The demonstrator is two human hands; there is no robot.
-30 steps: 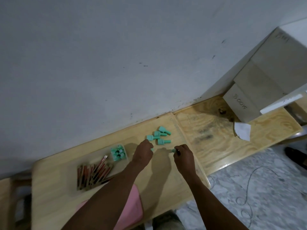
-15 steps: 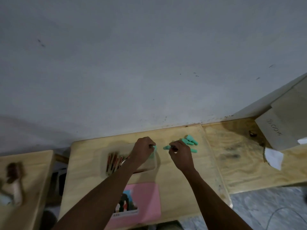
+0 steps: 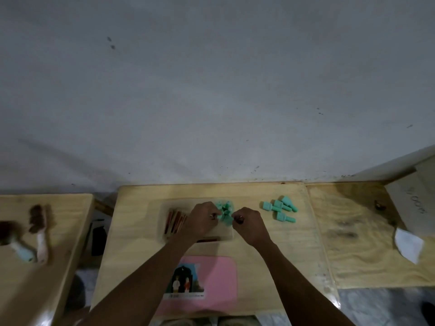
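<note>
A clear shallow tray (image 3: 226, 236) on the middle wooden table holds several red-brown tubes (image 3: 175, 222) at its left and a cluster of teal caps (image 3: 226, 208) at its right. My left hand (image 3: 201, 221) is over the tray, fingers curled, pinching a teal cap (image 3: 219, 216) at the edge of the cluster. Close beside it, my right hand (image 3: 250, 225) pinches a small dark-red piece (image 3: 240, 219) at its fingertips. Several more teal caps (image 3: 280, 209) lie loose on the table to the right of the tray.
A pink card with a picture (image 3: 211, 278) lies near the table's front edge. The left table carries two brushes (image 3: 41, 234). On the right table are a white paper scrap (image 3: 408, 247) and a grey box (image 3: 414, 203). A grey wall stands directly behind.
The view has swung left and centred on the middle table. Both hands have moved left from the loose caps to the cap cluster in the tray, and now sit close together.
</note>
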